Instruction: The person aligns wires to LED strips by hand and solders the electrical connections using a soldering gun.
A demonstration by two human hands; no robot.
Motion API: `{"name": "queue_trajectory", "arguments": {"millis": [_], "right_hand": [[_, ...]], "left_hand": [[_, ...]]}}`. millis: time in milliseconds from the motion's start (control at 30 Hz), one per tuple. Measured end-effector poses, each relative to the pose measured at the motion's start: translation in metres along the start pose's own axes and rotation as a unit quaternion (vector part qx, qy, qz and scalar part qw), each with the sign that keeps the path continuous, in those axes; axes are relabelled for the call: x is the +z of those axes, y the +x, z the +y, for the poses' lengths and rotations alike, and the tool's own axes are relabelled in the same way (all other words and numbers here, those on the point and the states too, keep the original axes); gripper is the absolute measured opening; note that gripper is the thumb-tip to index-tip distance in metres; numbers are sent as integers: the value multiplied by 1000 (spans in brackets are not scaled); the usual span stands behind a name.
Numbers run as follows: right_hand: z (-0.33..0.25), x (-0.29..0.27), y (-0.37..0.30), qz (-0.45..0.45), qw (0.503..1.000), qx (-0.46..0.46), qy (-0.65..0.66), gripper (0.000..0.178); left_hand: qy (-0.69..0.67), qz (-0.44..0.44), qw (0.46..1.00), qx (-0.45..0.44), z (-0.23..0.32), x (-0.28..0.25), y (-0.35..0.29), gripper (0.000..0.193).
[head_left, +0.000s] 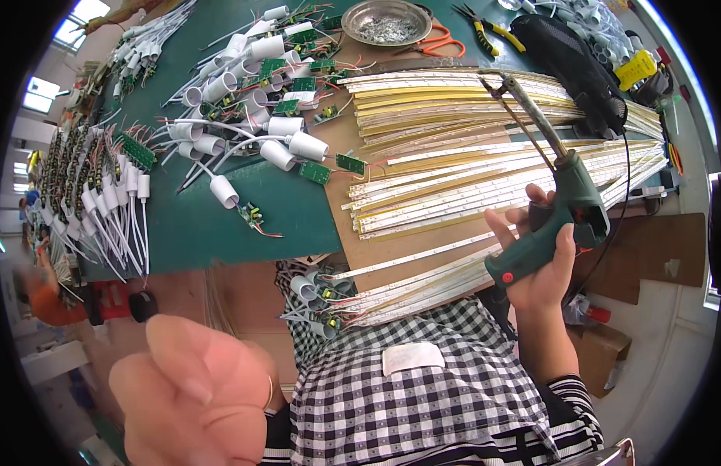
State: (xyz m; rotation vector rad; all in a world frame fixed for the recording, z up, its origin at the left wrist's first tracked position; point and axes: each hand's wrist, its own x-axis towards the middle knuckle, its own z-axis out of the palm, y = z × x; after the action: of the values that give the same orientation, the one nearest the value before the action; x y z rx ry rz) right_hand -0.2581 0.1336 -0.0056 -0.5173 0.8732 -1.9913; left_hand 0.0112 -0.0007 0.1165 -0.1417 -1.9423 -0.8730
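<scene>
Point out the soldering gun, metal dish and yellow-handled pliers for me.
Soldering gun [572,180], head view: on its green body.
Metal dish [385,8], head view: on its inner wall.
Yellow-handled pliers [506,36], head view: on one handle.

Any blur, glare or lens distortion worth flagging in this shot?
Head view: the left hand, close to the lens, looks soft; a window at upper left is washed out; the room's edges curve toward the black rim; the green soldering gun looks reasonably clear.
</scene>
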Motion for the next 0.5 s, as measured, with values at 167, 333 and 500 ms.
{"name": "queue_trajectory", "arguments": {"millis": [167, 333, 500], "right_hand": [[-2, -5, -8, 38, 999, 4, -4, 46], [-1, -11, -15, 39, 999, 24, 7, 48], [-1, -11, -16, 32, 999, 19, 7, 49]], "left_hand": [[140, -26, 967, -211, -41, 30, -26, 16], [276, -136, 904, -296, -73, 58, -73, 15], [304, -136, 898, -289, -85, 69, -73, 14]]}}
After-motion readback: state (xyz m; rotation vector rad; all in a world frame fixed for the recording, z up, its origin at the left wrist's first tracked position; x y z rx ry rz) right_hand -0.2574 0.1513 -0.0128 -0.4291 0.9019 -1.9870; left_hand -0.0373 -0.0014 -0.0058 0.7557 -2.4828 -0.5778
